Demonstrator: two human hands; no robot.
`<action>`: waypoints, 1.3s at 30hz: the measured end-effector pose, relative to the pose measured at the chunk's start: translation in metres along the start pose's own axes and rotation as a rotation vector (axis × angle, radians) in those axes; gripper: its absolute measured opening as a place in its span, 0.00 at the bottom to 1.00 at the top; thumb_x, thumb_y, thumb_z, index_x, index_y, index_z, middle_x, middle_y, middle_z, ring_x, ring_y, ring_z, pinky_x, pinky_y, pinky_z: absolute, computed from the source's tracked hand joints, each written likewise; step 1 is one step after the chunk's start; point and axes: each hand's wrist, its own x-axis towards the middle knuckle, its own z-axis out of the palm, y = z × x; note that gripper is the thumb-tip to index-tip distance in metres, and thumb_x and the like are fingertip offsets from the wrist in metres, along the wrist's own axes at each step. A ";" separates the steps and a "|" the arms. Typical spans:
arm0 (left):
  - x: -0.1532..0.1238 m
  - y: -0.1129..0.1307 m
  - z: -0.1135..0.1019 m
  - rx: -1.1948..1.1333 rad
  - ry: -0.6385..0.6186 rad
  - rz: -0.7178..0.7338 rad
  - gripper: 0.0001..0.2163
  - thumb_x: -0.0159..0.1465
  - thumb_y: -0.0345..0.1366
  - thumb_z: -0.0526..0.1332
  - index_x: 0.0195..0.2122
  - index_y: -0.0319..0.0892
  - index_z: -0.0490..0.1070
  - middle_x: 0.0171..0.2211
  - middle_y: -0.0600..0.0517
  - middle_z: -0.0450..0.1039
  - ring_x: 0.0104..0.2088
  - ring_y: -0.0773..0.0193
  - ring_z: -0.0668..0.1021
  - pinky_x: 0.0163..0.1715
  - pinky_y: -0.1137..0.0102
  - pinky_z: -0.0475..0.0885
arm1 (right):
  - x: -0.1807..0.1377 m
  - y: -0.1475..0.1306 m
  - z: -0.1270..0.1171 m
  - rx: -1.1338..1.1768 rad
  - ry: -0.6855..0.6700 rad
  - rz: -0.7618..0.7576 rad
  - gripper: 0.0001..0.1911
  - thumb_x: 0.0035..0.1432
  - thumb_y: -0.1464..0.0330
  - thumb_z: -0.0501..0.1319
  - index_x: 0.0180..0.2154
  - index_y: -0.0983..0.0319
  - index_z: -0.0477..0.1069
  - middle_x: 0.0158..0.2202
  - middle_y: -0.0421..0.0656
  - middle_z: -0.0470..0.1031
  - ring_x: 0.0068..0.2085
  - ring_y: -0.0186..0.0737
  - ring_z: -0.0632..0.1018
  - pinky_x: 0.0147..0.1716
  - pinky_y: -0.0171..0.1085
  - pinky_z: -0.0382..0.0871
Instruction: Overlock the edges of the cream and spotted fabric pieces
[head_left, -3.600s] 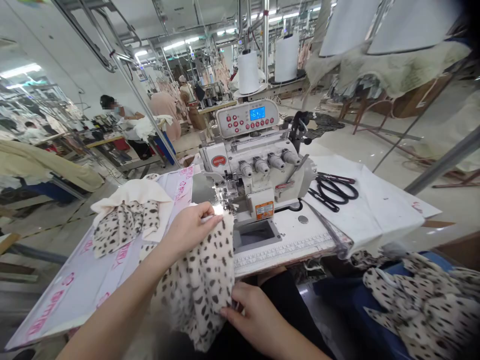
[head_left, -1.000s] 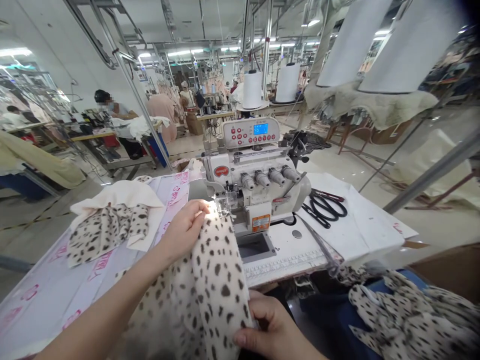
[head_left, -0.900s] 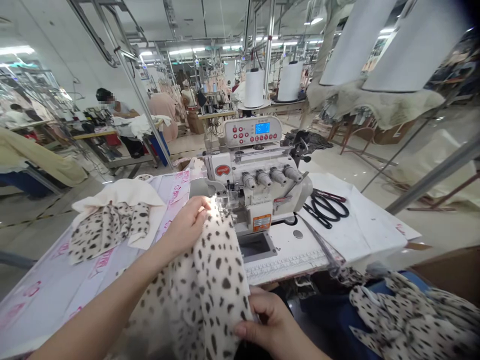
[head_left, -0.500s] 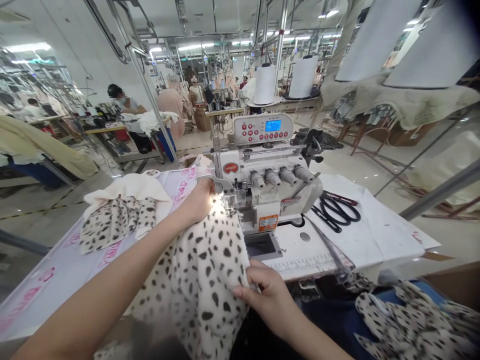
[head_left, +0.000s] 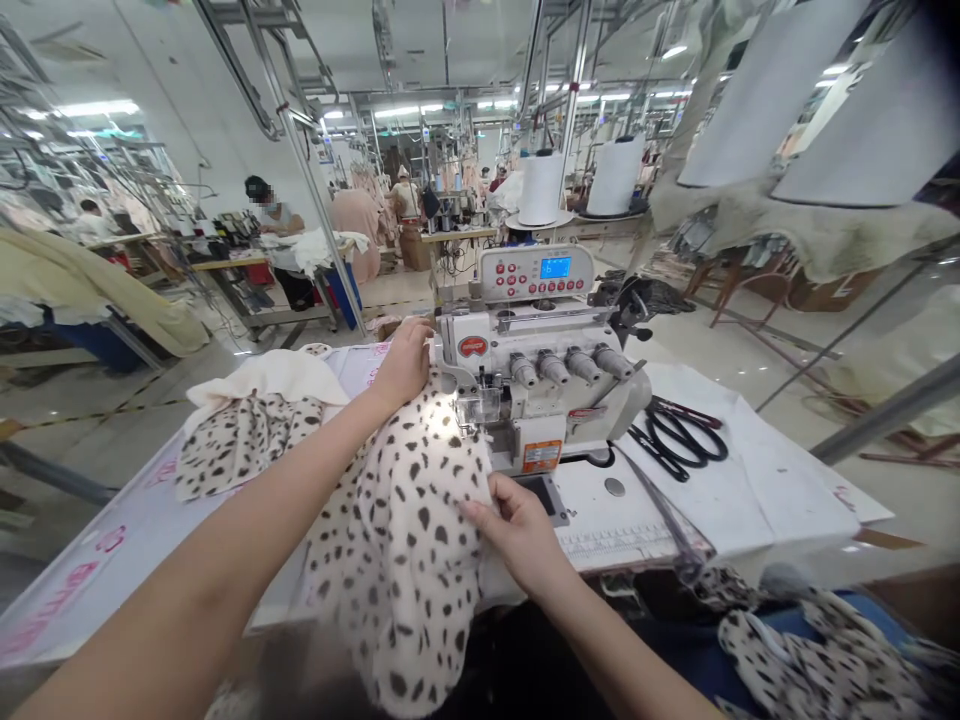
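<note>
A cream fleece piece with dark spots lies across the table edge and runs under the presser foot of a white overlock sewing machine. My left hand rests on the far end of the fabric, behind the needle and beside the machine's left side, fingers curled on the cloth. My right hand pinches the fabric's right edge just in front of the machine bed.
A pile of spotted and cream pieces lies on the table's left. Black scissors rest on white paper to the machine's right. More spotted fabric sits at lower right. Other people work at tables in the background.
The fabric has travelled away from me through the machine. My left hand moved from in front of the needle to behind it, and my right hand came up from the lap to the machine bed.
</note>
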 end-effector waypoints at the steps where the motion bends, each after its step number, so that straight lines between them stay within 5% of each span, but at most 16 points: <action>1: -0.009 0.002 -0.005 0.005 0.056 -0.023 0.17 0.62 0.34 0.42 0.48 0.31 0.58 0.54 0.41 0.54 0.57 0.56 0.55 0.55 0.58 0.52 | -0.005 0.002 0.001 0.081 0.015 0.028 0.12 0.50 0.63 0.61 0.26 0.61 0.59 0.27 0.38 0.65 0.31 0.36 0.68 0.32 0.34 0.64; 4: -0.072 0.011 -0.016 -0.023 0.087 -0.227 0.25 0.60 0.44 0.53 0.55 0.39 0.52 0.56 0.40 0.54 0.56 0.51 0.60 0.52 0.56 0.59 | -0.028 0.009 -0.003 0.306 0.013 0.101 0.25 0.49 0.64 0.63 0.47 0.58 0.56 0.41 0.44 0.71 0.41 0.42 0.73 0.41 0.41 0.67; 7: -0.168 0.015 -0.025 -0.092 -0.291 -0.341 0.34 0.57 0.48 0.57 0.60 0.47 0.42 0.59 0.42 0.50 0.53 0.48 0.65 0.44 0.57 0.68 | -0.049 0.018 -0.006 0.362 -0.190 0.190 0.31 0.46 0.63 0.66 0.51 0.61 0.60 0.44 0.46 0.73 0.46 0.46 0.73 0.46 0.45 0.65; 10: -0.229 -0.002 -0.043 -0.115 -0.487 -0.259 0.20 0.61 0.45 0.51 0.53 0.45 0.58 0.51 0.43 0.63 0.49 0.53 0.69 0.47 0.60 0.66 | -0.061 0.023 0.006 0.283 -0.378 0.207 0.24 0.45 0.61 0.66 0.44 0.65 0.70 0.44 0.47 0.74 0.48 0.49 0.72 0.50 0.46 0.62; 13: -0.218 -0.034 -0.080 -0.025 -0.479 -0.270 0.15 0.61 0.46 0.48 0.43 0.44 0.65 0.41 0.47 0.69 0.44 0.54 0.71 0.44 0.62 0.67 | -0.067 0.022 0.035 0.243 -0.391 0.165 0.24 0.46 0.59 0.65 0.45 0.64 0.69 0.46 0.46 0.73 0.48 0.48 0.72 0.50 0.46 0.62; 17: -0.170 -0.045 -0.128 0.364 0.094 -0.297 0.14 0.58 0.45 0.52 0.40 0.41 0.65 0.39 0.44 0.67 0.44 0.51 0.68 0.49 0.55 0.60 | -0.077 0.023 0.072 0.353 -0.380 0.256 0.27 0.45 0.53 0.63 0.43 0.64 0.69 0.44 0.48 0.74 0.45 0.49 0.74 0.45 0.46 0.66; 20: -0.184 -0.007 -0.120 0.346 0.339 -0.222 0.12 0.59 0.40 0.53 0.43 0.42 0.61 0.41 0.46 0.64 0.46 0.55 0.67 0.48 0.59 0.62 | -0.087 0.033 0.076 0.340 -0.285 0.298 0.28 0.44 0.51 0.64 0.41 0.65 0.70 0.42 0.49 0.75 0.45 0.50 0.73 0.46 0.47 0.65; 23: -0.228 0.029 -0.075 0.169 0.188 -0.032 0.15 0.57 0.36 0.56 0.45 0.42 0.57 0.41 0.45 0.61 0.46 0.57 0.66 0.48 0.60 0.64 | -0.097 0.045 0.068 0.322 -0.222 0.326 0.28 0.44 0.51 0.63 0.39 0.66 0.72 0.40 0.49 0.76 0.44 0.52 0.73 0.47 0.49 0.64; 26: -0.250 0.034 -0.029 0.071 0.230 -0.189 0.24 0.57 0.37 0.57 0.52 0.39 0.50 0.50 0.40 0.54 0.54 0.54 0.59 0.53 0.56 0.58 | -0.104 0.049 0.060 0.311 -0.208 0.316 0.27 0.45 0.51 0.62 0.39 0.66 0.72 0.38 0.49 0.76 0.43 0.52 0.74 0.47 0.50 0.63; 30: -0.224 0.012 -0.001 -0.149 0.255 -0.442 0.27 0.56 0.38 0.57 0.55 0.39 0.47 0.52 0.42 0.57 0.53 0.57 0.63 0.51 0.60 0.62 | -0.107 0.047 0.059 0.285 -0.209 0.293 0.26 0.48 0.52 0.61 0.40 0.66 0.72 0.39 0.49 0.76 0.45 0.53 0.73 0.48 0.51 0.62; 34: -0.197 -0.007 -0.016 -0.195 0.232 -0.501 0.14 0.57 0.32 0.48 0.46 0.40 0.58 0.41 0.48 0.68 0.42 0.62 0.72 0.42 0.66 0.68 | -0.108 0.049 0.058 0.287 -0.130 0.248 0.27 0.49 0.53 0.61 0.45 0.64 0.69 0.44 0.50 0.73 0.50 0.52 0.69 0.50 0.51 0.61; 37: -0.197 -0.008 -0.061 -0.144 0.215 -0.515 0.17 0.55 0.31 0.48 0.46 0.40 0.60 0.42 0.47 0.68 0.41 0.60 0.72 0.39 0.65 0.68 | -0.112 0.050 0.053 0.302 -0.085 0.213 0.25 0.50 0.56 0.61 0.47 0.63 0.67 0.48 0.49 0.71 0.49 0.50 0.70 0.49 0.50 0.62; 39: -0.206 0.004 -0.099 -0.095 0.054 -0.465 0.13 0.53 0.33 0.52 0.41 0.44 0.66 0.33 0.50 0.71 0.35 0.58 0.73 0.34 0.66 0.68 | -0.117 0.047 0.050 0.293 -0.109 0.218 0.23 0.50 0.57 0.62 0.46 0.63 0.67 0.47 0.48 0.72 0.46 0.50 0.72 0.47 0.49 0.64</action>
